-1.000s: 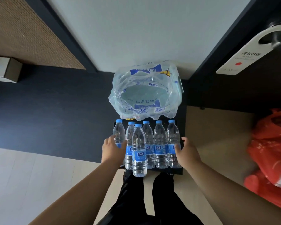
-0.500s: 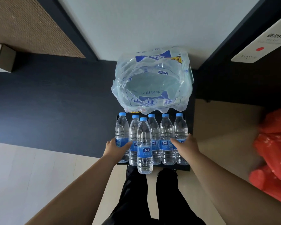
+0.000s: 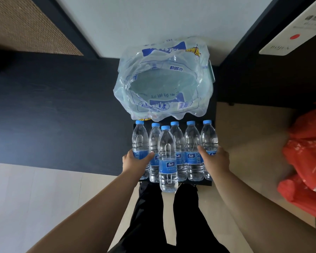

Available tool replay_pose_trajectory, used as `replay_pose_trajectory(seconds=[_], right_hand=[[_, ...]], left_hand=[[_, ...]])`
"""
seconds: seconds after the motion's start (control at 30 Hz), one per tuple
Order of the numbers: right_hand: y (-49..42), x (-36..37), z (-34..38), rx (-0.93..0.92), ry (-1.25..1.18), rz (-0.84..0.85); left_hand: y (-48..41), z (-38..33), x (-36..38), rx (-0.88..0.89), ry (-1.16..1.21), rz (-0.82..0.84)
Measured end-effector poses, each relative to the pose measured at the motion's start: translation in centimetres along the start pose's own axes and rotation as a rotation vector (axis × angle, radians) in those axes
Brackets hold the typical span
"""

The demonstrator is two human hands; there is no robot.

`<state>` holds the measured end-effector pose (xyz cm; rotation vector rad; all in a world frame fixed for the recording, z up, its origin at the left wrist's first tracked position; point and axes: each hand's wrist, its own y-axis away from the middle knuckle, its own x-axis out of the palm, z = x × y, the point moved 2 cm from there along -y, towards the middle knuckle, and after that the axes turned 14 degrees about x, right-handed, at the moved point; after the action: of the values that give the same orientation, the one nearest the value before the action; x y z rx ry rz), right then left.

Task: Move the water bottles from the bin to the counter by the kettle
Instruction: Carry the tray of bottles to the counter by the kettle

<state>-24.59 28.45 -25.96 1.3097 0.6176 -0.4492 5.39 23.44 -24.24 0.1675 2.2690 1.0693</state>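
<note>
At the middle of the view, a crumpled plastic wrap (image 3: 164,79) is lying open at twelve o'clock from the black bin (image 3: 202,182), where six water bottles (image 3: 167,157) are standing upright, one out front at six o'clock. The left hand (image 3: 135,161) is curling round the nine o'clock bottle (image 3: 139,137) at its label; the right hand (image 3: 214,159) is clasping the three o'clock bottle (image 3: 209,136) likewise. Being full, they are probably weighing heavy and feeling slick and squashy, so gripping at the ribbed waist is looking safest.
</note>
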Motion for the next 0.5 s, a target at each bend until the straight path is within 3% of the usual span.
replay_pose_trajectory(seconds=[0.27, 0.5], right_hand=[[-1.8, -5.4, -1.8, 0.074, -0.068, 0.185], [-7.1, -3.9, -4.1, 0.125, -0.189, 0.368]], left_hand=[[0.2, -2.5, 4.0, 0.007, -0.041, 0.013], [0.3, -3.3, 4.5, -0.027, -0.058, -0.015]])
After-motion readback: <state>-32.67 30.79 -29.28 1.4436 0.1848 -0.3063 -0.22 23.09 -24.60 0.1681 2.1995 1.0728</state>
